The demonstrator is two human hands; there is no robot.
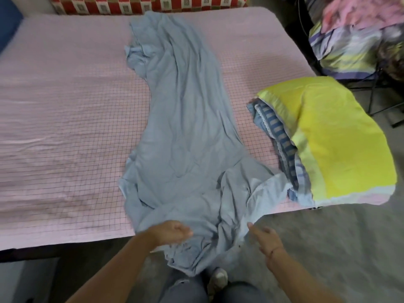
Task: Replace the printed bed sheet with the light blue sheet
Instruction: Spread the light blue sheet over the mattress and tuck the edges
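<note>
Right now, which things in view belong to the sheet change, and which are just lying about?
Job:
- light blue sheet, bunched in a strip across the bed, hanging off its near edge
- left hand and right hand, at that near end

Lying about:
- yellow pillow over a striped cloth
- bedding pile beside the bed
- red patterned cushion at the far edge

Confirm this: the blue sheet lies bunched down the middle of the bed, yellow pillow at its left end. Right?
Wrong side: the head view shows the yellow pillow at the right end of the bed. The blue sheet does lie bunched down the middle.
</note>
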